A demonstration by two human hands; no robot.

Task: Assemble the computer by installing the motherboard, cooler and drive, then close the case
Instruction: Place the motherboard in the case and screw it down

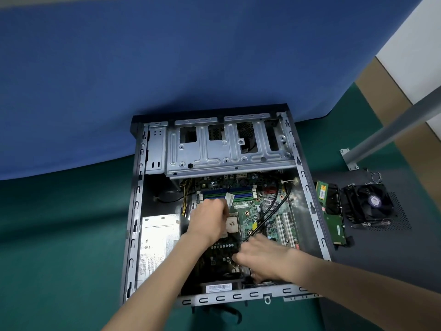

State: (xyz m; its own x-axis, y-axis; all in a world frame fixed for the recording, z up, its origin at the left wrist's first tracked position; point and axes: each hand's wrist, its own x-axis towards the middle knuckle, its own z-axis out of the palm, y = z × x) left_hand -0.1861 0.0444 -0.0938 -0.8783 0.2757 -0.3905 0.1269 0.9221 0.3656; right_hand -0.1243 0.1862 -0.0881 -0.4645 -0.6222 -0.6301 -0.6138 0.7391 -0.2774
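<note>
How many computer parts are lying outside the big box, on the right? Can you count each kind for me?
Cooler with fan: 1
Memory stick: 1
Drive with green board: 1
Total: 3

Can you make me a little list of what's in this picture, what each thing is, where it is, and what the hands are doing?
case: open, lying flat
motherboard: inside the case
left hand: over the board beside the CPU, fingers hidden
right hand: at the board's near end, grip unclear
cooler: outside, on the dark panel right of the case
drive: outside, between case and cooler
</note>
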